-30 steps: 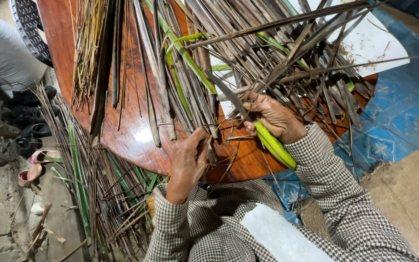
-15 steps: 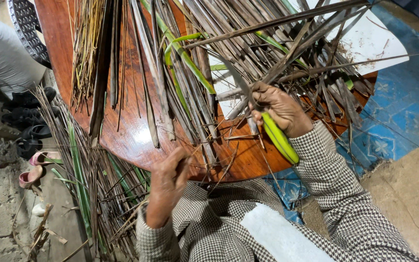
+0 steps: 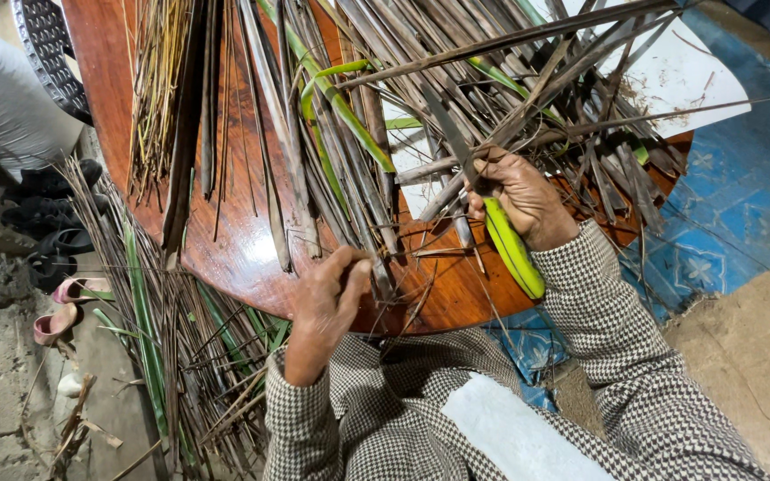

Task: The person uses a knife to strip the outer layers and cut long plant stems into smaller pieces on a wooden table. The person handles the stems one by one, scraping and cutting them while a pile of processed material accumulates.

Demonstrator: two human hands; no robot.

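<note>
Dried brown palm-leaf strips [image 3: 349,178] lie heaped on the round reddish wooden table [image 3: 242,258]. Left hand [image 3: 327,303] has returned from the table edge, now pinching one strip's end. Right hand [image 3: 523,196] stays closed around a green-handled knife [image 3: 511,249], so stripping resumes.

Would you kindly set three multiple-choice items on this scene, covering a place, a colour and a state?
1. Where do the dried leaf strips mostly lie?
A. on the round wooden table
B. in a basket
C. on a chair

2. What colour is the knife handle?
A. red
B. yellow-green
C. black

3. What is the left hand doing?
A. resting flat on the lap
B. gripping the knife
C. pinching a strip at the table edge

Answers: 1 A, strips spread across the tabletop; 2 B, the handle in the right hand is bright yellow-green; 3 C, its fingers close on a strip.
</note>
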